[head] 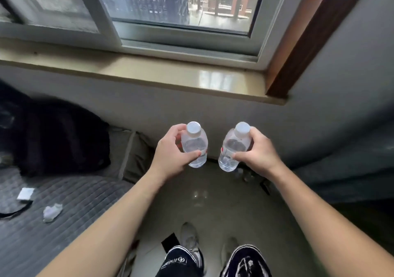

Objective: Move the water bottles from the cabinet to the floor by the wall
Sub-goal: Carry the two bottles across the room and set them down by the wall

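I hold two clear plastic water bottles with white caps out in front of me, above the floor near the wall under the window. My left hand grips the left bottle around its body, thumb across the front. My right hand grips the right bottle, which tilts slightly to the right at the top. Both bottles hang in the air, apart from each other, their bases above the glossy floor. The cabinet is not in view.
A bed with a grey quilted cover lies at the left, with a black bag and crumpled tissues on it. A window sill juts out above the wall. Shoes lie on the floor by my feet. A dark surface stands at right.
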Demonstrator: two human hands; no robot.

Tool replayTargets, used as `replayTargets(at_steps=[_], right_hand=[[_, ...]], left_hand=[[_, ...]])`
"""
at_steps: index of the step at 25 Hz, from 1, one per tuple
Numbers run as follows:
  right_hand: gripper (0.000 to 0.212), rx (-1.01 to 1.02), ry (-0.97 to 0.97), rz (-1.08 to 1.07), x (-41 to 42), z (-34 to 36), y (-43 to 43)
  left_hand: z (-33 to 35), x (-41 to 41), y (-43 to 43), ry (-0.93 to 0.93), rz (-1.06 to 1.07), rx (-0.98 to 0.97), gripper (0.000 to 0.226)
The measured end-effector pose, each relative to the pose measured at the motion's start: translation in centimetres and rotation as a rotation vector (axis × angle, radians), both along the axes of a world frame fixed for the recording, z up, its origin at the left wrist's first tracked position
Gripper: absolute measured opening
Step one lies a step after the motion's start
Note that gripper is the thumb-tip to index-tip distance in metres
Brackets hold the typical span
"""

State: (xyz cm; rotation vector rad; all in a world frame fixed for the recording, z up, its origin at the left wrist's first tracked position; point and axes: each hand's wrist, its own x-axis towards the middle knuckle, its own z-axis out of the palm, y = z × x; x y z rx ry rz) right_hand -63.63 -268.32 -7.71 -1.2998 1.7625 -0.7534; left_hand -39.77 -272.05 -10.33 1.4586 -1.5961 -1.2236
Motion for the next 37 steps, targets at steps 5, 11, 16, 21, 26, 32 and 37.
replayTargets(at_steps=[5, 11, 16, 21, 26, 32, 37], right_hand=[[0.055, 0.058, 0.005, -0.013, -1.9, -9.7, -3.8], [0.054, 0.089, 0.032, 0.018, -4.4, -28.1, -6.2], [0.063, 0.129, 0.037, 0.076, -6.6, -43.0, -7.1], [0.059, 0.087, 0.069, 0.085, -8.1, -53.5, -7.2], [0.061, 0.026, 0.15, 0.183, -7.9, -62.8, -7.0], [0.056, 0.019, 0.181, 0.192, -8.2, -70.1, -7.3], [0.064, 0.044, 0.156, 0.181, -8.7, -74.5, -7.6]], left_hand=[[-9.1, -1.7, -3.8, -0.075, -0.045, 0.044, 0.066], [-25.6, -4.9, -6.0, -0.152, -0.081, 0.093, 0.059], [-40.5, -6.6, -6.8, -0.109, -0.108, 0.143, 0.063], [-52.2, -7.8, -7.4, -0.114, -0.145, 0.137, 0.064], [-61.8, -8.4, -7.5, -0.138, -0.213, 0.094, 0.061], [-69.1, -8.6, -8.0, -0.191, -0.303, 0.073, 0.066], [-72.7, -9.0, -8.1, -0.232, -0.336, 0.059, 0.068]])
